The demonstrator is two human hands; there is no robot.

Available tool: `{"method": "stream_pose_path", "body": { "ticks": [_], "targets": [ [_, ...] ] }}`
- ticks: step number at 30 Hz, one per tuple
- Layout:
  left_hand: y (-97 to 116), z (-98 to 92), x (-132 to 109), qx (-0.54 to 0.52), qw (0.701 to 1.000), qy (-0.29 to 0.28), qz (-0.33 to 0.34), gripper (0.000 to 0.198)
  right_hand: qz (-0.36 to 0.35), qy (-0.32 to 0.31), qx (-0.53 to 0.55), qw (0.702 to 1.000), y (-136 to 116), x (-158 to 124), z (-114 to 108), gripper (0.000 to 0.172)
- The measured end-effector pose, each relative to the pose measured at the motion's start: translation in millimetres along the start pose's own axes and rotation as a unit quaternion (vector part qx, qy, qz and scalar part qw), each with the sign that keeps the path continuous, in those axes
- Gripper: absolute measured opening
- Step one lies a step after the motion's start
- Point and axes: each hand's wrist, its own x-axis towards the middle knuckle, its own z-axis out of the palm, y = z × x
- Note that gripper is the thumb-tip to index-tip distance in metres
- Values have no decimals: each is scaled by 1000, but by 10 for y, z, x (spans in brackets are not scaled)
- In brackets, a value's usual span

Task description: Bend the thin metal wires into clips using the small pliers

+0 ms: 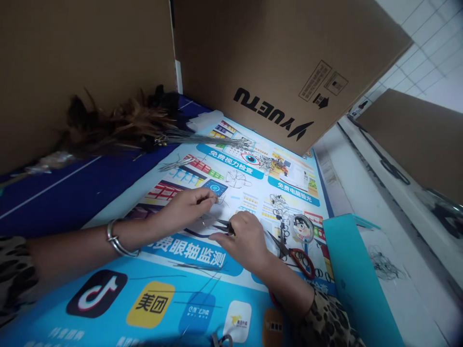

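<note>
My left hand (191,207) is closed in a pinch over the printed sheet, a thin wire just showing at its fingertips. Close beside it, my right hand (249,241) grips a pair of pliers (223,226), whose jaws point left beneath my left fingers. The handles are mostly hidden in the palm. Several loose straight wires (181,291) lie on the sheet nearer to me. To the right of my right hand are scissors with red handles (303,262) and a round tin with a cartoon face (303,228).
A bundle of wires (210,140) and brown feathers (123,120) lie at the back left. Tangled wire pieces (278,205) are scattered on the right. Tall cardboard boxes (275,58) stand behind, and a teal box (358,279) stands at the right edge.
</note>
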Motion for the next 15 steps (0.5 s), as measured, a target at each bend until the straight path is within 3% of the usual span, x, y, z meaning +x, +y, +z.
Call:
{"method": "stream_pose_path", "body": {
  "ticks": [7, 15],
  "targets": [
    [59, -3, -46, -4, 1000, -25, -7, 28, -11, -18, -4, 1000, 27, -30, 16, 50],
    [66, -29, -50, -18, 998, -59, -15, 30, -8, -89, 16, 996, 62, -1, -79, 48]
  ]
}}
